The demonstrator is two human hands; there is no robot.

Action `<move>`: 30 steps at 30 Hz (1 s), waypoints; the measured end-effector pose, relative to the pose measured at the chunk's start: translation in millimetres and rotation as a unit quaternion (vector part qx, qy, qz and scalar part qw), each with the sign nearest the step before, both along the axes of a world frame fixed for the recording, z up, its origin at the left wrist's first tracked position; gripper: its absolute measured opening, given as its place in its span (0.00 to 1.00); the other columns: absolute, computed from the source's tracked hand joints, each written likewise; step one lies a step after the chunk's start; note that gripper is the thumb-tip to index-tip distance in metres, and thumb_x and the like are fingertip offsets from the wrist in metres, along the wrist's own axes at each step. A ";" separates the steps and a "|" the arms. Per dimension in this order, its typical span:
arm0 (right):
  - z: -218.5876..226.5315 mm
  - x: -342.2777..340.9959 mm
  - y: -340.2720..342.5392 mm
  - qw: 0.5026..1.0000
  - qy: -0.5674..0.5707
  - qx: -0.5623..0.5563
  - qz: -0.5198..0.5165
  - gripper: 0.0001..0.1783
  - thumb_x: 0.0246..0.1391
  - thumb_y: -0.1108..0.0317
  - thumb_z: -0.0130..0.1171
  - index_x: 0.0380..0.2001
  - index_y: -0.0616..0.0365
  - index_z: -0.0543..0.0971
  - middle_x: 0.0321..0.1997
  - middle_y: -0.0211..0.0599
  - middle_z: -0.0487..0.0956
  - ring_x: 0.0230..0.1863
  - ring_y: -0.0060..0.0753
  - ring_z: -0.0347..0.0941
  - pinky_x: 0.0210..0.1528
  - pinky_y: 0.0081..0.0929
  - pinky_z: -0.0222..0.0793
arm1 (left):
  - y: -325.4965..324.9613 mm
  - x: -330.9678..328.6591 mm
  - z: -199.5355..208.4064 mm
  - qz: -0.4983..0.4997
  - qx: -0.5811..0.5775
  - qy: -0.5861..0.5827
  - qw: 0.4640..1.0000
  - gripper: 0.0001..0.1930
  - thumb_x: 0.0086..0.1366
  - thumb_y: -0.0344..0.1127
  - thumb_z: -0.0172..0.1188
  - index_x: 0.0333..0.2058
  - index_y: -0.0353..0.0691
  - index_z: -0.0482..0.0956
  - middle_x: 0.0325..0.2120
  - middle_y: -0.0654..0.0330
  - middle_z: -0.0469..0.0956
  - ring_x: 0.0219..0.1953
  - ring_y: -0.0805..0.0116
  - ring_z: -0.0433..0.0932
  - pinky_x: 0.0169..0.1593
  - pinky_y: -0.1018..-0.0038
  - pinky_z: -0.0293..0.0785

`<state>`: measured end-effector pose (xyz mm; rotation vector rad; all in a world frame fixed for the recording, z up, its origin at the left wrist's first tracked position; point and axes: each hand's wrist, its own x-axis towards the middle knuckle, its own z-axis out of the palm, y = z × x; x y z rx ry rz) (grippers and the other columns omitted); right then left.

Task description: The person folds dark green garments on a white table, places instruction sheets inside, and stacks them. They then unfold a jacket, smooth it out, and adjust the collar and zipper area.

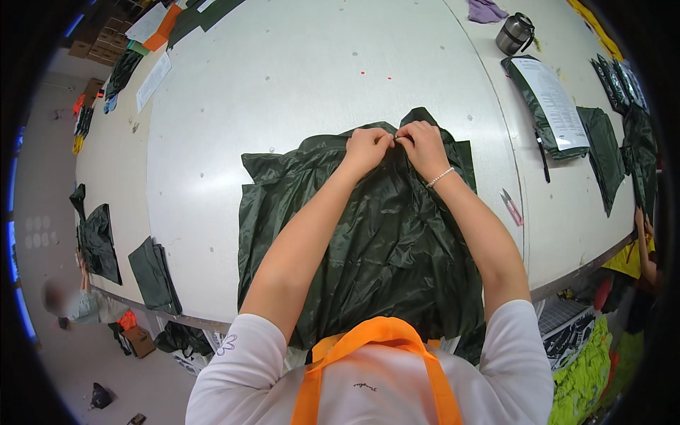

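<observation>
A dark green, shiny garment (368,234) lies spread and creased on the white table in front of me, its lower part hanging toward my body. Both my hands work at its far edge, close together. My left hand (368,150) is closed, its fingers pinching the fabric. Beside it, my right hand (423,147), with a beaded bracelet at the wrist, pinches the same garment. The fingertips nearly meet, and what exactly lies between them is too small to make out. A fold of the garment stands up just beyond my right hand.
Thread snips (511,207) with pink handles lie to the right, near a black pen (543,160). Farther right are a papered stack of green fabric (549,106) and a steel jug (515,34). Folded green pieces (154,276) lie at left. Other people work at both sides.
</observation>
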<state>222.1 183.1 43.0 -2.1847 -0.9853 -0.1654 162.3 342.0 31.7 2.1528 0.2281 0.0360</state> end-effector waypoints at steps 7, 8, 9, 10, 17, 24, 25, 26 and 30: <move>25.4 10.9 -12.7 1.000 0.001 0.017 -0.003 0.03 0.44 0.72 0.60 0.24 0.55 0.75 0.25 0.31 0.75 0.33 0.37 0.70 0.38 0.33 0.62 | -0.1 -18.0 40.1 0.067 0.237 -0.051 0.968 0.12 0.56 0.38 0.51 0.25 0.38 0.80 0.24 0.50 0.78 0.32 0.48 0.74 0.37 0.59 0.68; 26.7 9.5 -13.3 1.000 -0.003 0.013 -0.006 0.03 0.44 0.72 0.60 0.24 0.55 0.75 0.25 0.31 0.75 0.33 0.37 0.70 0.38 0.33 0.63 | -0.5 -24.8 48.2 0.067 0.262 -0.053 0.961 0.12 0.56 0.38 0.51 0.24 0.37 0.80 0.24 0.50 0.78 0.32 0.48 0.74 0.37 0.59 0.69; 28.1 8.3 -14.1 1.000 -0.007 0.009 -0.008 0.03 0.44 0.72 0.60 0.23 0.55 0.75 0.25 0.31 0.75 0.33 0.37 0.71 0.38 0.34 0.63 | 1.0 -29.8 52.4 0.068 0.288 -0.055 0.954 0.12 0.56 0.38 0.51 0.24 0.37 0.80 0.24 0.50 0.77 0.33 0.47 0.73 0.38 0.58 0.69; 29.4 11.0 -16.5 0.999 -0.017 0.025 -0.015 0.03 0.44 0.72 0.60 0.23 0.56 0.75 0.25 0.32 0.75 0.32 0.38 0.71 0.37 0.34 0.64 | 6.5 -34.0 42.3 0.108 0.298 -0.074 0.946 0.13 0.56 0.37 0.50 0.23 0.35 0.79 0.24 0.48 0.76 0.33 0.47 0.73 0.39 0.56 0.69; 16.2 10.5 -37.7 0.996 0.029 -0.008 -0.084 0.04 0.45 0.71 0.61 0.24 0.56 0.76 0.25 0.33 0.76 0.33 0.39 0.72 0.37 0.35 0.67 | 93.4 -102.0 21.0 0.222 0.357 0.027 0.907 0.13 0.58 0.37 0.51 0.23 0.36 0.80 0.31 0.50 0.75 0.37 0.50 0.72 0.40 0.57 0.69; 13.0 7.9 -95.2 0.988 0.031 -0.025 -0.148 0.17 0.46 0.72 0.60 0.42 0.60 0.76 0.46 0.47 0.76 0.50 0.47 0.70 0.53 0.35 0.65 | 138.3 -166.1 1.6 0.393 0.313 0.001 0.865 0.28 0.49 0.53 0.67 0.42 0.38 0.76 0.40 0.51 0.74 0.47 0.53 0.70 0.51 0.60 0.66; 6.5 8.9 -134.5 0.980 0.011 -0.045 -0.194 0.17 0.46 0.74 0.59 0.43 0.62 0.76 0.48 0.48 0.75 0.52 0.48 0.69 0.56 0.35 0.63 | 153.8 -181.4 -8.3 0.426 0.332 0.040 0.841 0.31 0.48 0.55 0.67 0.43 0.37 0.75 0.41 0.50 0.74 0.47 0.54 0.70 0.51 0.60 0.66; -5.4 10.4 -186.2 0.971 -0.007 -0.115 -0.208 0.18 0.47 0.74 0.57 0.44 0.61 0.76 0.49 0.47 0.75 0.54 0.47 0.67 0.58 0.36 0.61 | 166.2 -192.7 -11.4 0.413 0.261 0.153 0.859 0.35 0.46 0.57 0.68 0.45 0.33 0.74 0.43 0.49 0.74 0.46 0.54 0.73 0.49 0.61 0.69; -19.9 -31.7 -285.8 0.906 0.122 -0.305 -0.266 0.20 0.42 0.72 0.63 0.43 0.61 0.76 0.43 0.48 0.75 0.50 0.48 0.69 0.54 0.35 0.64 | 175.8 -211.9 -28.5 0.400 0.106 0.161 0.896 0.28 0.45 0.53 0.69 0.37 0.36 0.77 0.33 0.49 0.79 0.35 0.56 0.78 0.42 0.67 0.73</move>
